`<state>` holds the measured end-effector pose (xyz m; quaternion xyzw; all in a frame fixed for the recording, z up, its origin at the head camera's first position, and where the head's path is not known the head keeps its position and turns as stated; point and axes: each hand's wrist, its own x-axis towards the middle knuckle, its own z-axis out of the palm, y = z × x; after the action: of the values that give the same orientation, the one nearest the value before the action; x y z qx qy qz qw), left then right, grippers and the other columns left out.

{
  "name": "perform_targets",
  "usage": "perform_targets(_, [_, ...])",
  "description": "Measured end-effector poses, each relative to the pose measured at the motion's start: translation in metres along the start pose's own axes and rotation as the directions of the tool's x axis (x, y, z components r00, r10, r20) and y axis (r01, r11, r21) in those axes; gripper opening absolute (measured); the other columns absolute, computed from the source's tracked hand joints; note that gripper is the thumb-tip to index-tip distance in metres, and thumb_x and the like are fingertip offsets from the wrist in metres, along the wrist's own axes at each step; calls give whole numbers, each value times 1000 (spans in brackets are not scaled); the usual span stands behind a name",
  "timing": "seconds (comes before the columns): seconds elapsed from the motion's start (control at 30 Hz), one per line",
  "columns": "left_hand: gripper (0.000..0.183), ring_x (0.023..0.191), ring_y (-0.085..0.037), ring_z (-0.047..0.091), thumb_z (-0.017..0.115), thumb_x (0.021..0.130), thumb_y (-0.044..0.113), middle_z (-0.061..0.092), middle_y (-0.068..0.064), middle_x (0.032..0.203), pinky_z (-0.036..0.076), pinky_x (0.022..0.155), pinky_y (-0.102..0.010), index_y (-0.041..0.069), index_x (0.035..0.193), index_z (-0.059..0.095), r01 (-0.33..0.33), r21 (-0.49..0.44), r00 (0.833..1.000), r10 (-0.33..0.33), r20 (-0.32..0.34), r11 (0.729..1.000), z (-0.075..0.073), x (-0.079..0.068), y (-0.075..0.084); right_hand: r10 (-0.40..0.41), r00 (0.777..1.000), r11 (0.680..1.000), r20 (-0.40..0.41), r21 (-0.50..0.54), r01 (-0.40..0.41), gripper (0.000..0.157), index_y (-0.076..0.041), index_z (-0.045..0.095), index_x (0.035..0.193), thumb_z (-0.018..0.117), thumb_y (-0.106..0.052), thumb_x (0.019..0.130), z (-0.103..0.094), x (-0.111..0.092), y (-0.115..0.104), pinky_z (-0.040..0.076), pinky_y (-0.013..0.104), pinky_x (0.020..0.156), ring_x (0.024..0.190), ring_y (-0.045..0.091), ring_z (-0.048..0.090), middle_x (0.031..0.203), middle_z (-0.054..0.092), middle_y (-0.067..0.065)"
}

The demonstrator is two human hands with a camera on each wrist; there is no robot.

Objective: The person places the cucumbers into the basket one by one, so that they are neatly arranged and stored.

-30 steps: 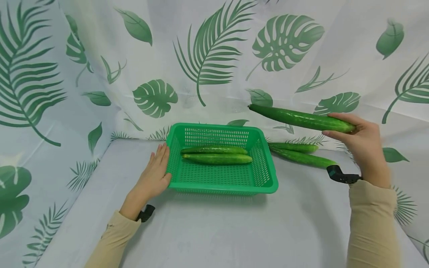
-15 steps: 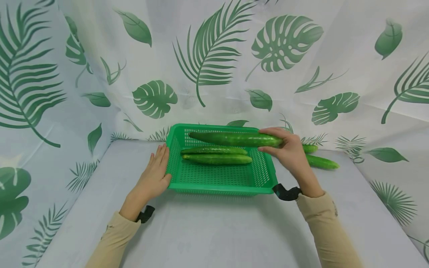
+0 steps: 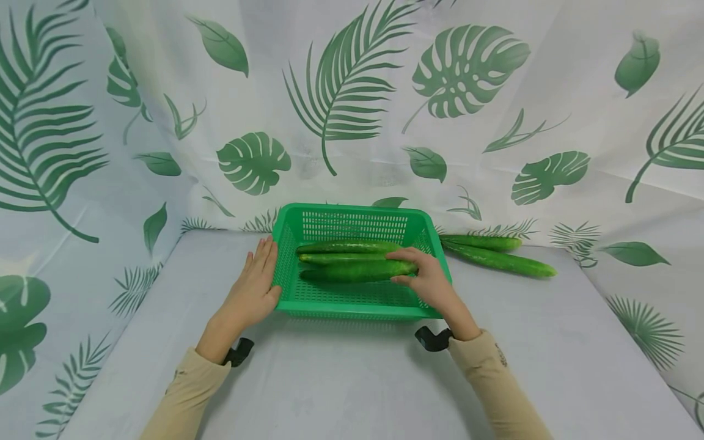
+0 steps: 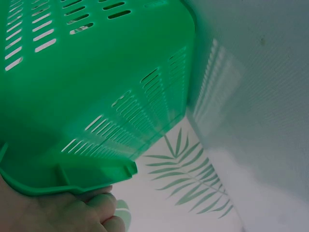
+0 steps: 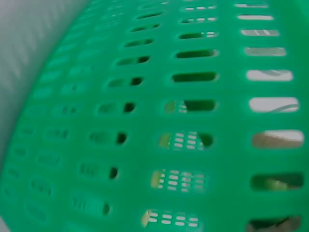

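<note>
well, the right fingers (image 3: 408, 253) grip the nearest cucumber (image 3: 352, 272) inside the basket (image 3: 357, 311)

- Green basket (image 4: 106, 92): slotted walls meeting at a rounded corner, one running toward the far side.
- Left hand (image 4: 58, 212): at the basket's left side, fingers against its rim (image 4: 96, 178), partly cut off.
- Pale surface (image 4: 270, 121): under the basket, with slot-shaped patches of light.
- White cloth (image 4: 154, 212): on the far side, printed with a green frond.
</note>
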<state>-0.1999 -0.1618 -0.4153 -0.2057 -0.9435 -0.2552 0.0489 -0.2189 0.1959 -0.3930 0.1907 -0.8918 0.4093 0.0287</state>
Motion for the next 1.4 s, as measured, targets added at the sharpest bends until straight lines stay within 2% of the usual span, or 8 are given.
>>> perform_targets(0.13, [76,151,-33,-8,42,90,5,-4,-21,164,1,120,-54,-9,155,5,6,-1,1000,-6,6,1000,0,0,0,89,995,996,39,-14,-88,46,-3,62,133,69,3,88,2,1,2,44,56,101,138,43,37,139,54,20])
perform_targets(0.27, [77,151,-31,-10,42,90,6,-5,-19,164,0,120,-52,-8,156,3,16,2,1000,-16,15,1000,0,0,0,200,977,978,76,-84,-193,46,-1,57,139,61,3,93,2,4,5,49,46,81,133,44,42,144,48,25])
perform_targets(0.37, [78,151,-29,-11,42,91,7,-6,-18,164,0,120,-51,-7,156,3,21,2,999,-21,24,1000,0,1,0,274,955,956,111,-141,-258,45,3,53,141,55,4,96,4,8,6,41,38,64,119,40,51,143,47,28])
perform_targets(0.53, [78,151,-30,-10,42,91,8,-6,-18,164,0,120,-52,-6,156,2,21,-2,999,-21,32,1000,-1,0,0,341,927,928,156,-216,-305,45,10,47,142,51,3,97,6,11,5,41,37,67,112,38,53,140,49,32])
perform_targets(0.77, [77,151,-30,-11,42,91,6,-4,-20,164,0,120,-52,-6,156,3,11,-4,1000,-11,28,1000,0,0,-1,345,923,925,170,-229,-304,45,12,45,142,51,-1,99,7,9,4,47,48,87,133,49,40,141,47,32])
perform_targets(0.97, [77,151,-31,-9,42,91,7,-4,-20,164,0,120,-53,-7,156,3,12,-11,1000,-12,27,1000,-1,0,-1,288,951,947,109,-182,-266,48,11,41,145,51,-4,100,3,9,3,46,55,95,132,48,41,145,43,31])
perform_targets(1.03, [77,151,-33,-8,42,91,7,-5,-20,164,0,120,-53,-7,156,3,12,-12,1000,-12,26,1000,-1,0,-1,265,960,957,89,-147,-250,48,11,41,145,52,-3,100,-1,7,0,46,56,92,117,49,50,144,43,32])
perform_targets(1.4, [76,151,-33,-8,41,91,5,-3,-21,164,1,120,-54,-8,156,4,2,-9,1000,-2,13,1000,-1,-1,0,196,979,980,59,-35,-195,47,2,44,147,51,-9,102,-57,-16,-31,41,57,104,135,49,39,149,39,28])
